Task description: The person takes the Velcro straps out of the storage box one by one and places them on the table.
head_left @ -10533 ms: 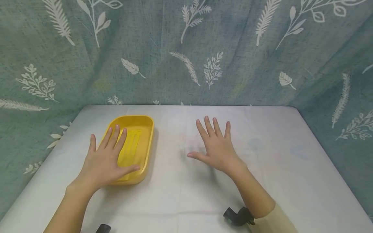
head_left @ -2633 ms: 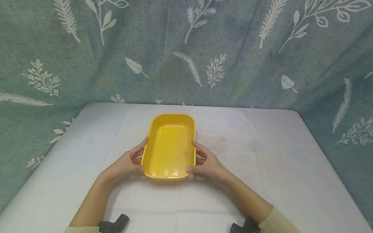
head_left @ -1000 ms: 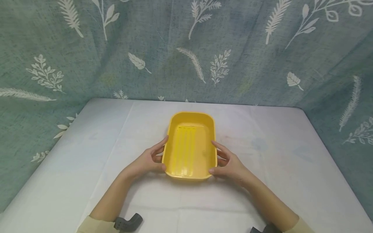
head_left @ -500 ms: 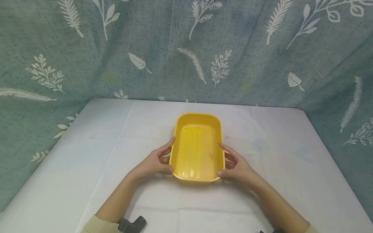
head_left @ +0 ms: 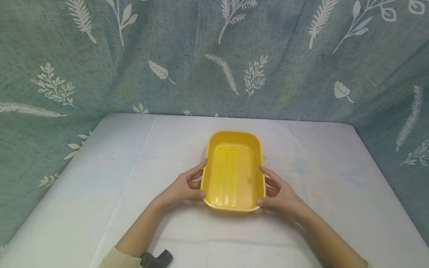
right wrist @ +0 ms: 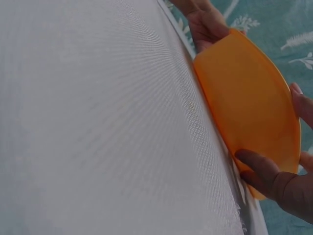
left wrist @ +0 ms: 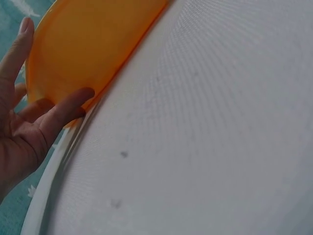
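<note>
A shallow yellow plastic tray (head_left: pixel 246 175) with rounded corners and raised ribs along its floor is right of the middle in the head view, with nothing in it. My left hand (head_left: pixel 182 188) grips its left side, thumb at the near corner and fingers along the outer wall. Mirroring that, my right hand (head_left: pixel 283 195) holds the right side, its thumb at the near right corner. In the left wrist view, the left fingers (left wrist: pixel 68 107) lie against the tray's orange-looking outer wall (left wrist: pixel 93 44). The right wrist view has the tray (right wrist: pixel 244 93) close over the table, between both hands.
A white cloth covers the table (head_left: pixel 151 149), with faint creases near the front. Behind and beside it hangs a green curtain (head_left: pixel 187 56) with white leaf prints. A black wrist mount (head_left: pixel 156 259) sits by the left sleeve (head_left: pixel 120 258).
Earlier both hands were spread, the left over the tray at the table's left. Since then both took hold of the tray's sides, and it has moved rightward, also over the last second.
</note>
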Motion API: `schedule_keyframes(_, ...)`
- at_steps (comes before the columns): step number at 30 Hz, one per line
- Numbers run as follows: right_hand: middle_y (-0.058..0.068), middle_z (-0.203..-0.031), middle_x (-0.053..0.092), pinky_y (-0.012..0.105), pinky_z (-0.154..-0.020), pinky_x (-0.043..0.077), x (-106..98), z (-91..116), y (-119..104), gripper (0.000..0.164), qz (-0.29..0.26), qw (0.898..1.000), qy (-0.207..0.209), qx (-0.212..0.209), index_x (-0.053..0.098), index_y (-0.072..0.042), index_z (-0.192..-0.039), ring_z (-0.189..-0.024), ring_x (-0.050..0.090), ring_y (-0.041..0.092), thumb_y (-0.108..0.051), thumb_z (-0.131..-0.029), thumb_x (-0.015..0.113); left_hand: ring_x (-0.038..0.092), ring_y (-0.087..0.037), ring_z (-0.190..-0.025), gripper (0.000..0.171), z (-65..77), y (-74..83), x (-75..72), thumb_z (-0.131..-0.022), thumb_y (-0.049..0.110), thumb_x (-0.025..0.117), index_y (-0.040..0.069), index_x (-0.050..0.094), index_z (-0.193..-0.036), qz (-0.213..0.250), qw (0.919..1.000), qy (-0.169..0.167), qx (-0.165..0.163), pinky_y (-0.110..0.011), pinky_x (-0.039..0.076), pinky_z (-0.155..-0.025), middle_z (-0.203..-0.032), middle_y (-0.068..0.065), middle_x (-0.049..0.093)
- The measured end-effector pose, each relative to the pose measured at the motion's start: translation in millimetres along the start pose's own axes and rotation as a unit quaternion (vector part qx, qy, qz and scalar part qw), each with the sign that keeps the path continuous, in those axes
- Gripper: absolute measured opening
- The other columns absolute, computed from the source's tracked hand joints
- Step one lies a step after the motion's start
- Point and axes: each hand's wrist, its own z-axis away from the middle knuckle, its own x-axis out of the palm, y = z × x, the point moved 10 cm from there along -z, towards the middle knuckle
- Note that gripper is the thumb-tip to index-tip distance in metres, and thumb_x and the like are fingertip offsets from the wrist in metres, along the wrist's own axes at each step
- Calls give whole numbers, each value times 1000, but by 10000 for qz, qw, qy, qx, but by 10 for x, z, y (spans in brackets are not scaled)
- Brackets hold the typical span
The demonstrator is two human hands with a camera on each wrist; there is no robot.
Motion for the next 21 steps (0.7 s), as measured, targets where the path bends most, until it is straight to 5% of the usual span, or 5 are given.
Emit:
schedule_keyframes(13,24,-152,24,39,-95,49,-18,18,4,98,88,10000,-12,-6,22,-20,-151,-133,35,44,-3,-73,78,55,-31,-121,83,-40,-13,-155,-79,1,73,19,31,-149,3,9987,306,-410,-42,53,-86,-149,-14,37)
schedule_keyframes(21,24,-152,24,41,-96,48,-33,2,-5,97,77,10000,-27,-2,22,-20,-151,-132,37,45,-2,-74,78,41,-26,-134,85,-120,35,-222,-75,6,79,17,34,-148,-426,9981,310,-329,-39,52,-90,-150,-5,38)
